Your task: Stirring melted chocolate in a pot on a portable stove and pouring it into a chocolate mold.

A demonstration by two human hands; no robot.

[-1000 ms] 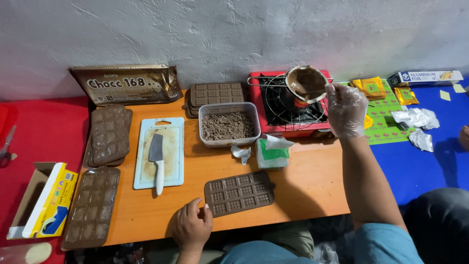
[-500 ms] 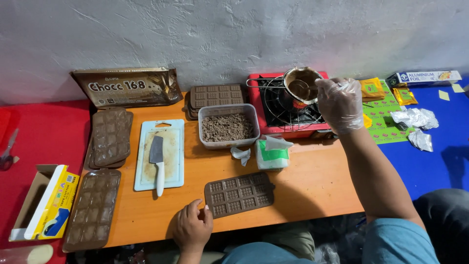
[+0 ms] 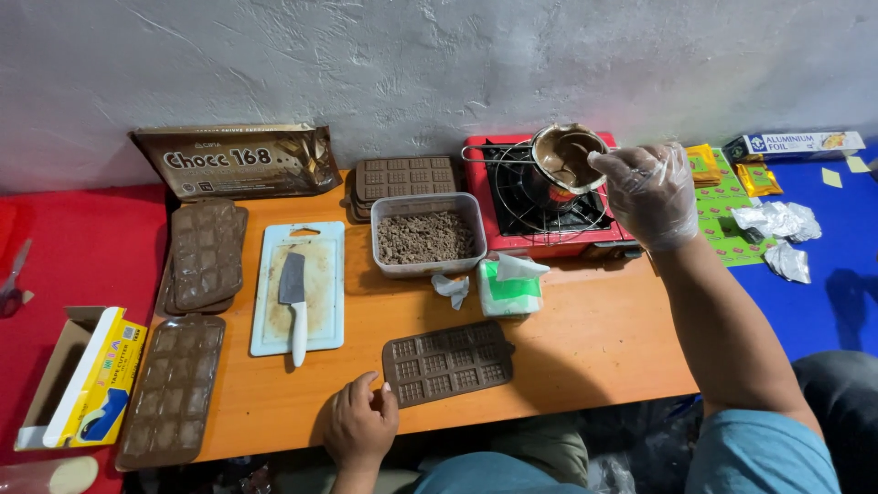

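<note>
Open lane along the front right of the orange table

Bare tabletop (image 3: pixel 594 348) is left free between the brown mould (image 3: pixel 448 363) and the right edge; the rear is blocked by the plastic tub (image 3: pixel 425 233), the tissue pack (image 3: pixel 509 285) and the red stove (image 3: pixel 540 197) (a pot (image 3: pixel 562 157) is tilted above it), the left by the cutting board (image 3: pixel 302 285).

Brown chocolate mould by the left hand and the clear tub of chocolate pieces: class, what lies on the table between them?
In the head view, between the mould and the tub lie a crumpled white tissue and a green tissue pack, on bare orange table.
</note>
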